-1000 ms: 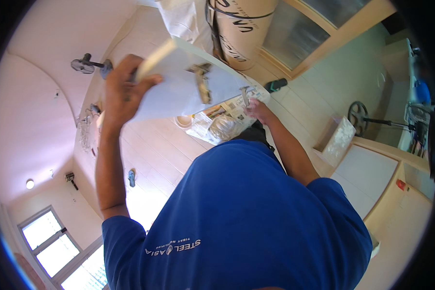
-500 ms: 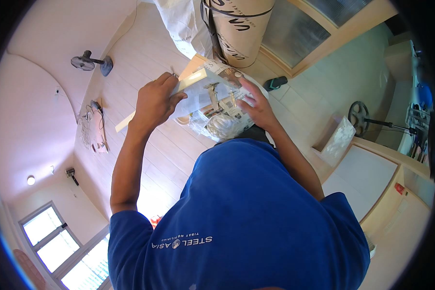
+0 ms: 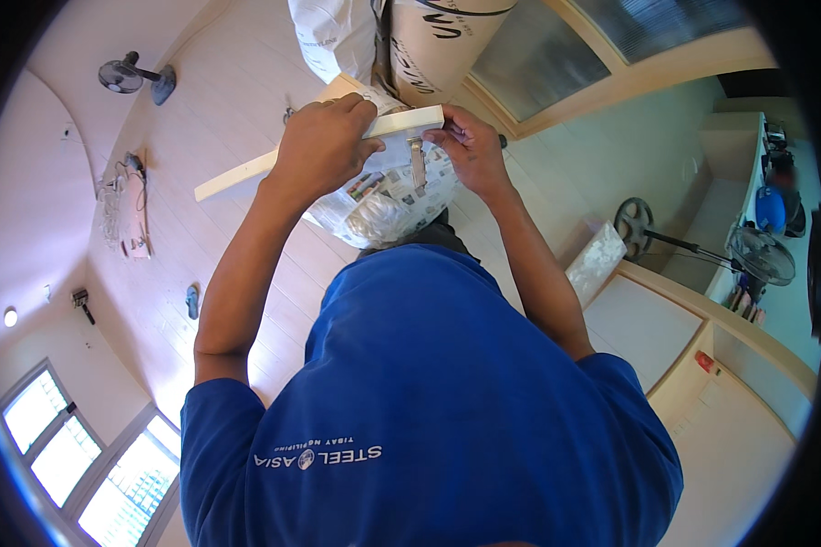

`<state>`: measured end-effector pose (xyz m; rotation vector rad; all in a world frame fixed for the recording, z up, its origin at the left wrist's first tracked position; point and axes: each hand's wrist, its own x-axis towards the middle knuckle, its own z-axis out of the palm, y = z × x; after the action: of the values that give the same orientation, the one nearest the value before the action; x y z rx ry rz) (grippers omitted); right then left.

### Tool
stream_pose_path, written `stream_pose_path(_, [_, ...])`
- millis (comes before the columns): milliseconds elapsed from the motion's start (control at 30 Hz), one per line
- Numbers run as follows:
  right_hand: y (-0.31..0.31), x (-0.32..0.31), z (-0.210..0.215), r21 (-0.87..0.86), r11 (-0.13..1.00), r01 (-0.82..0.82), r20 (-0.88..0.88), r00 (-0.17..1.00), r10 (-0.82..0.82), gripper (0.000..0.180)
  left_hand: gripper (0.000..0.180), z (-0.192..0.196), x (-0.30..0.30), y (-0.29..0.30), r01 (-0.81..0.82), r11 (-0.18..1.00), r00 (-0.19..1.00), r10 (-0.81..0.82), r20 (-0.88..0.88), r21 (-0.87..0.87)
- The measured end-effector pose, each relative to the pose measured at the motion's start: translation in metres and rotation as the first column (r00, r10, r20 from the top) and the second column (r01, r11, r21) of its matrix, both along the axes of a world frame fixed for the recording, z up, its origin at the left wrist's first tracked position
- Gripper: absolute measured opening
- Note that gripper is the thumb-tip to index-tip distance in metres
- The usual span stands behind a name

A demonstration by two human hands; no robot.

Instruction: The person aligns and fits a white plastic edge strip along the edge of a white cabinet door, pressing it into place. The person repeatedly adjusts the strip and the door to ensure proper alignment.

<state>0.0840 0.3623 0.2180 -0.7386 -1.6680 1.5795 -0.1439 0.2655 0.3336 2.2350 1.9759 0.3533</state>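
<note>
A pale wooden cabinet door (image 3: 237, 175) with a cream edge is held up in front of me, its long edge slanting up to the right. My left hand (image 3: 324, 146) grips it over the top edge near the middle, thumb on the near face. At the right end, my right hand (image 3: 474, 159) pinches the corner between thumb and fingers. Beside those fingertips a metal hinge (image 3: 417, 164) hangs from the near face. Beneath the door lie printed newspaper sheets (image 3: 438, 187) and a crumpled, whitish plastic-looking bundle (image 3: 374, 219), both partly hidden.
A large brown paper-wrapped roll (image 3: 429, 55) and a white sack (image 3: 333, 41) stand just beyond. A framed glass door (image 3: 543, 73) is at far right. Fans stand at left (image 3: 132, 75) and right (image 3: 762, 255). On the left floor are a cord-strewn board (image 3: 137, 205) and a slipper (image 3: 192, 301).
My right hand has moved up from beside the door, fingers apart, to pinch its right corner. The door has swung, its right end now farther right. My view has shifted.
</note>
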Motion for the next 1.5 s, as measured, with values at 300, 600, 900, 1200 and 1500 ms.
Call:
stream_pose_path(300, [-0.006,0.016,0.001,-0.063,0.998,-0.023,0.071,0.997,0.028,0.035,0.036,-0.006,0.015,-0.011,-0.025,0.997,0.992,0.017,0.125,0.067])
stream_pose_path(600, [-0.032,0.016,0.014,0.152,0.988,0.019,0.136,0.99,-0.04,0.07,0.044,0.001,0.0,-0.049,-0.155,0.974,0.981,0.172,0.094,-0.165])
stream_pose_path(900, [-0.059,0.079,0.004,-0.314,0.928,-0.198,-0.015,0.979,0.204,0.079,0.042,-0.005,0.025,-0.092,0.033,0.969,0.996,-0.012,0.085,-0.245])
stream_pose_path(1200, [-0.091,0.082,-0.067,-0.615,0.789,0.019,-0.035,0.998,-0.051,0.061,0.06,-0.003,0.032,-0.095,0.075,0.903,0.99,-0.017,0.14,-0.422])
stream_pose_path(1500, [-0.072,0.082,-0.055,-0.387,0.922,0.01,0.152,0.987,0.052,0.051,0.058,-0.001,0.032,-0.089,0.03,0.904,0.982,0.052,0.18,-0.427])
